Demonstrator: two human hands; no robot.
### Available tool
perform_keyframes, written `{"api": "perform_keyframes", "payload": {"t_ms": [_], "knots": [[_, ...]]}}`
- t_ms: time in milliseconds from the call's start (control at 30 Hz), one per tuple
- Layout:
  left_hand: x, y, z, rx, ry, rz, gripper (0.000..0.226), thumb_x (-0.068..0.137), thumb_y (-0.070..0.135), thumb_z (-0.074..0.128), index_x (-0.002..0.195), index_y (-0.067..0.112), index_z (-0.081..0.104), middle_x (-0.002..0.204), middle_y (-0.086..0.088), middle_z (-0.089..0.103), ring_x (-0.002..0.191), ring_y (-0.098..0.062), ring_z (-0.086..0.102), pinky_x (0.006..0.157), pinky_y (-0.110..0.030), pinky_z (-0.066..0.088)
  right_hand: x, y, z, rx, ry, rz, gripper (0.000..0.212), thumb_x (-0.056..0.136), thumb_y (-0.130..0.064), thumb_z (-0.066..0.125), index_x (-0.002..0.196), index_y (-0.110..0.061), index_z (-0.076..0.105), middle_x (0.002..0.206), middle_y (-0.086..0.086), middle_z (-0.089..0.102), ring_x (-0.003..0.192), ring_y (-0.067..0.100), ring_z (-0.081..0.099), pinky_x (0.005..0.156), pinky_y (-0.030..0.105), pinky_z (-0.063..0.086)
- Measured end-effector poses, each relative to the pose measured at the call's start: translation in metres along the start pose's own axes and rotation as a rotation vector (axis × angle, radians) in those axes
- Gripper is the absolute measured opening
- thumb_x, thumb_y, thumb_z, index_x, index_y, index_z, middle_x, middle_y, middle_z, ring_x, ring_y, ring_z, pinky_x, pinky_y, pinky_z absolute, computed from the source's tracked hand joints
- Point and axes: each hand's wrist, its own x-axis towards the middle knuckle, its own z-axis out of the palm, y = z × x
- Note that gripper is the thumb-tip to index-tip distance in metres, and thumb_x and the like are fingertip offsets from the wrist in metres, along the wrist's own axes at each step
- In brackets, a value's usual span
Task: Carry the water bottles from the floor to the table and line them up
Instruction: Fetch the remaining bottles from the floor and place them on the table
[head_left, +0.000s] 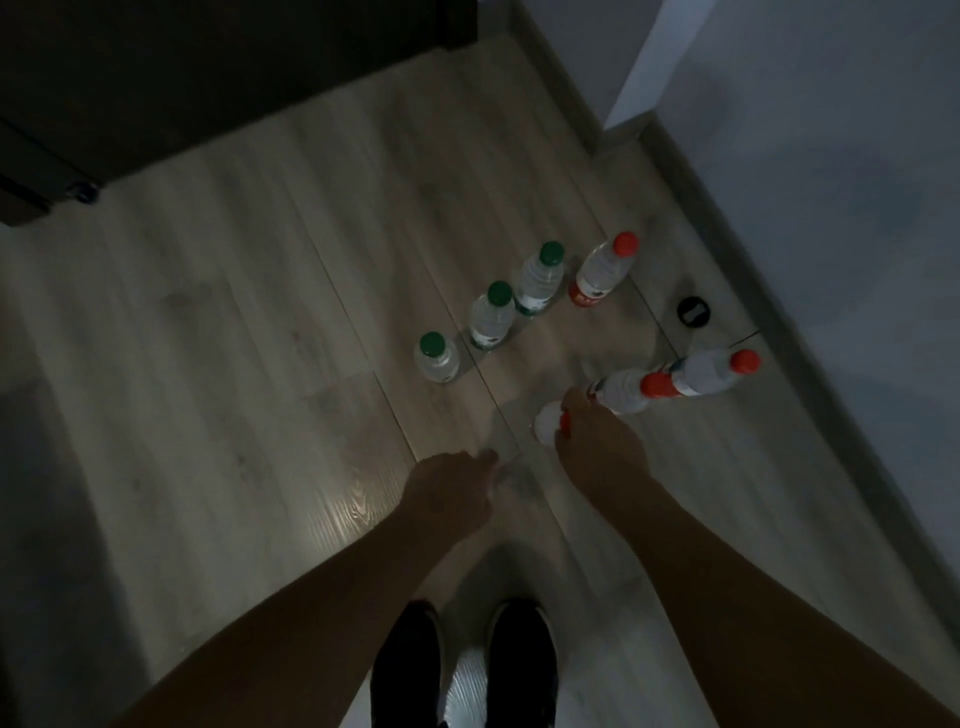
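Observation:
Several clear water bottles stand on the wooden floor (208, 364) in dim light. Three green-capped bottles (491, 318) run in a diagonal row, with a red-capped bottle (601, 276) at its far end. Two more red-capped bottles (709, 373) stand close together near the right wall. My right hand (597, 447) reaches down and closes over the top of another red-capped bottle (544, 427), whose cap shows under my fingers. My left hand (457, 486) hangs above the floor just left of it, empty, with its fingers loosely bent.
A dark door or cabinet (208, 78) fills the upper left. A pale wall (831, 208) with a baseboard runs down the right side. A small round black fitting (693, 312) sits in the floor near the bottles. My black shoes (462, 665) are at the bottom.

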Motion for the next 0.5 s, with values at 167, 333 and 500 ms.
{"api": "perform_keyframes", "payload": {"t_ms": [167, 333, 500], "knots": [[-0.077, 0.021, -0.090, -0.079, 0.136, 0.008, 0.048, 0.090, 0.039, 0.055, 0.133, 0.021, 0.041, 0.103, -0.007, 0.063, 0.097, -0.030, 0.064, 0.068, -0.031, 0.039, -0.083, -0.031, -0.103, 0.046, 0.057, -0.007, 0.032, 0.095, -0.023, 0.053, 0.124, -0.014, 0.047, 0.104, 0.009, 0.064, 0.089, 0.027, 0.064, 0.076, 0.038, 0.053], [-0.190, 0.056, -0.236, -0.189, 0.299, -0.013, 0.035, 0.086, 0.043, 0.056, 0.115, 0.024, 0.049, 0.089, 0.001, 0.060, 0.085, -0.022, 0.063, 0.067, -0.030, 0.046, -0.208, -0.075, -0.249, 0.146, 0.147, 0.055, 0.023, 0.088, -0.025, 0.055, 0.108, -0.015, 0.054, 0.091, 0.005, 0.060, 0.084, 0.029, 0.062, 0.077, 0.041, 0.054], [-0.301, 0.102, -0.365, -0.321, 0.693, 0.082, 0.022, 0.082, 0.037, 0.069, 0.090, 0.019, 0.060, 0.077, 0.003, 0.060, 0.070, -0.018, 0.059, 0.059, -0.029, 0.045, -0.342, -0.102, -0.369, 0.266, 0.375, 0.097, 0.017, 0.085, -0.035, 0.057, 0.096, -0.024, 0.052, 0.080, 0.001, 0.062, 0.071, 0.022, 0.062, 0.066, 0.039, 0.055]]}}
